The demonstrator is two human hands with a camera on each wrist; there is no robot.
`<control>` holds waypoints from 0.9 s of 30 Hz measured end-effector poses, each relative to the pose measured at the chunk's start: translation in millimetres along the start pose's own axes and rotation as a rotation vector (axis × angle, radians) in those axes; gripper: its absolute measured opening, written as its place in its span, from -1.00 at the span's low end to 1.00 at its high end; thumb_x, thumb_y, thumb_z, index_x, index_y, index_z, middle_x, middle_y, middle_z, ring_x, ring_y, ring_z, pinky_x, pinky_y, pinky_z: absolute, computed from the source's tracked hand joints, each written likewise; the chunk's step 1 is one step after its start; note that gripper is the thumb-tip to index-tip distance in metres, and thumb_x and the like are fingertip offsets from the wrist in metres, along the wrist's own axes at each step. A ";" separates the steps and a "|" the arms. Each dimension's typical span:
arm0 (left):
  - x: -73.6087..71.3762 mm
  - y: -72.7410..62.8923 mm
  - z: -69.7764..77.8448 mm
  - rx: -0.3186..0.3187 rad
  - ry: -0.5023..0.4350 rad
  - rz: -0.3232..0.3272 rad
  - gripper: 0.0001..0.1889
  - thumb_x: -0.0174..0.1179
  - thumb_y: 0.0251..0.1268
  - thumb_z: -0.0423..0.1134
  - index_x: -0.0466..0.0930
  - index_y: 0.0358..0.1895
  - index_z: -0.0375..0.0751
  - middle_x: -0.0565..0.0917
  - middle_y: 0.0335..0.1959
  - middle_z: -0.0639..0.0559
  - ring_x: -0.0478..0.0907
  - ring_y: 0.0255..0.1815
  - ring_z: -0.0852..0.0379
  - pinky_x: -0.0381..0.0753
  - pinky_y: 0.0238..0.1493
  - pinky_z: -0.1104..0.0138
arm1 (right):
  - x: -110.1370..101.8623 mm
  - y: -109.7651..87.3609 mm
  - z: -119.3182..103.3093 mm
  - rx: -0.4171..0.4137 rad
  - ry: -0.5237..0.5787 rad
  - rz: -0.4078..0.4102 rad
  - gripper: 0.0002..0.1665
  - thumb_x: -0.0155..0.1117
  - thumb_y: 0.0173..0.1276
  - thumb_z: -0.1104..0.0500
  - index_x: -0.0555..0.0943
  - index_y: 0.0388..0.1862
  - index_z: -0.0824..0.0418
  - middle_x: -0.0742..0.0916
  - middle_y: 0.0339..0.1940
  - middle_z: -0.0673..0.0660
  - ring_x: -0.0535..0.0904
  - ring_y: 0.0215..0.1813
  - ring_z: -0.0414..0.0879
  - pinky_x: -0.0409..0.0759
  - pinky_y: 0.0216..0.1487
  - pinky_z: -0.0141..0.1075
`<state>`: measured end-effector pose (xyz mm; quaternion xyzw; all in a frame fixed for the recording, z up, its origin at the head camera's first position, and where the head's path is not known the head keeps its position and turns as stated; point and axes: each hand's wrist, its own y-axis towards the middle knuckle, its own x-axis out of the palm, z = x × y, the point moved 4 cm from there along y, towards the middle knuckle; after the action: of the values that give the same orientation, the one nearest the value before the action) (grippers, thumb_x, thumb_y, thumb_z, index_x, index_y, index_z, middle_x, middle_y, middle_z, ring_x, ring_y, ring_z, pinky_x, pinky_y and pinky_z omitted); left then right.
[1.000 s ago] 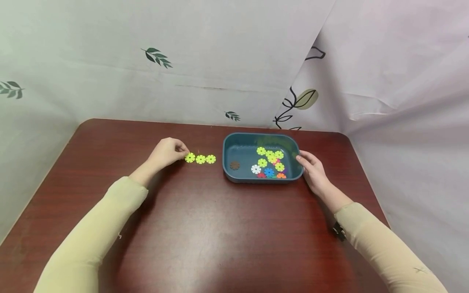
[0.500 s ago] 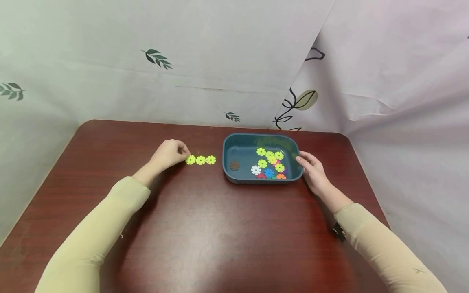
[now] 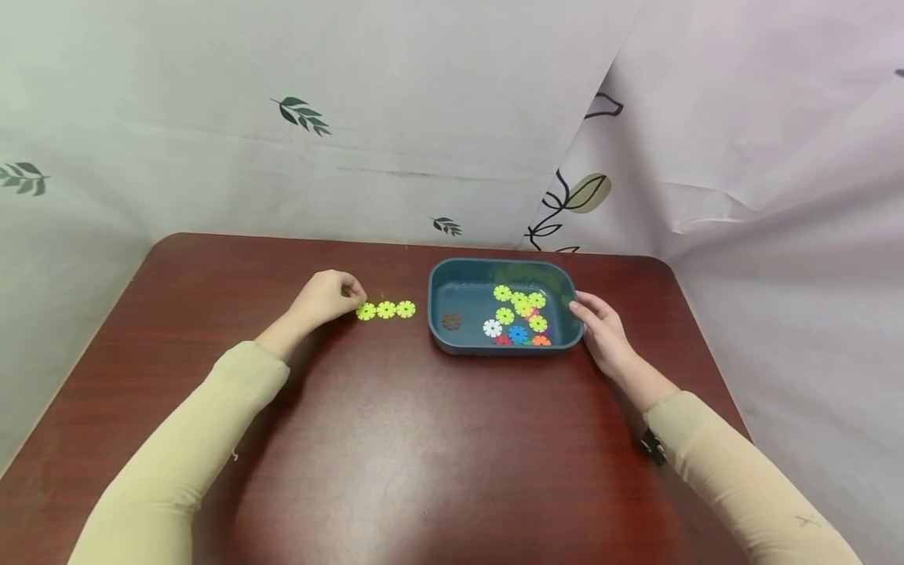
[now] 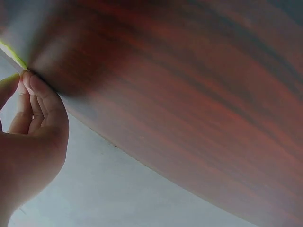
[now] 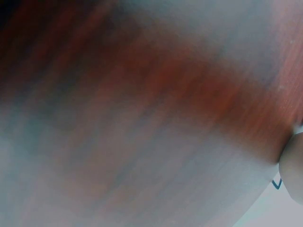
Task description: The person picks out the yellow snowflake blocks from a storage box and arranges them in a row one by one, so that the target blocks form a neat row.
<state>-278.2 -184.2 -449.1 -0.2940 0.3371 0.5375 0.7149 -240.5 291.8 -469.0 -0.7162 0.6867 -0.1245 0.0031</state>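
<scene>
In the head view, three yellow snowflake discs lie in a row on the table. My left hand point(image 3: 321, 300) has its thumb and fingertips at the leftmost yellow snowflake disc point(image 3: 366, 311), pinching its edge. A bit of yellow edge point(image 4: 13, 55) shows at those fingertips in the left wrist view. Right of it are the middle disc point(image 3: 386, 310) and the right-hand disc point(image 3: 406, 309). My right hand point(image 3: 603, 329) grips the right end of a blue-grey plastic basin point(image 3: 462, 347), thumb over the rim. In the right wrist view only part of that hand point(image 5: 292, 168) shows.
Inside the basin lie several more yellow discs point(image 3: 502, 293), a white disc point(image 3: 492, 328), a blue disc point(image 3: 518, 334), an orange disc point(image 3: 541, 340) and a brown disc point(image 3: 451, 321). A patterned cloth point(image 3: 388, 118) hangs behind the dark red table point(image 3: 395, 439).
My left hand has brought the leftmost yellow disc slightly toward me, level with the other two in the row. The right hand and the basin have stayed in place.
</scene>
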 end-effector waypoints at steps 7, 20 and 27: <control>-5.7 5.5 -0.6 -0.014 -0.052 0.014 -0.82 0.25 0.46 -0.28 0.79 -0.12 -0.31 0.81 -0.19 -0.21 0.71 -0.10 -0.14 0.62 0.03 0.08 | 1.3 1.4 1.3 -0.002 0.001 -0.007 -0.82 0.19 0.65 0.24 0.65 0.11 0.08 0.74 -0.02 -0.12 0.72 -0.04 -0.33 0.71 0.03 -0.52; -9.5 35.3 55.5 0.062 -0.185 0.082 -0.81 0.28 0.46 -0.30 0.79 -0.03 -0.33 0.81 -0.07 -0.26 0.73 -0.01 -0.15 0.68 0.16 0.02 | -0.7 -1.1 -1.7 0.006 -0.013 0.002 -0.83 0.19 0.65 0.23 0.66 0.06 0.02 0.74 -0.03 -0.12 0.72 -0.04 -0.33 0.71 0.03 -0.52; 0.4 49.7 97.5 0.137 -0.249 0.015 -0.82 0.29 0.46 -0.33 0.79 -0.03 -0.33 0.81 -0.07 -0.25 0.73 0.00 -0.13 0.71 0.14 0.07 | 0.5 -0.2 -2.0 -0.004 0.005 0.005 -0.82 0.19 0.64 0.26 0.68 0.03 0.03 0.76 -0.04 -0.11 0.73 -0.06 -0.32 0.71 0.01 -0.51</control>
<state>-310.0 -95.2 -393.8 -0.1731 0.2839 0.5509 0.7655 -240.6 291.7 -467.0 -0.7141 0.6888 -0.1247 0.0002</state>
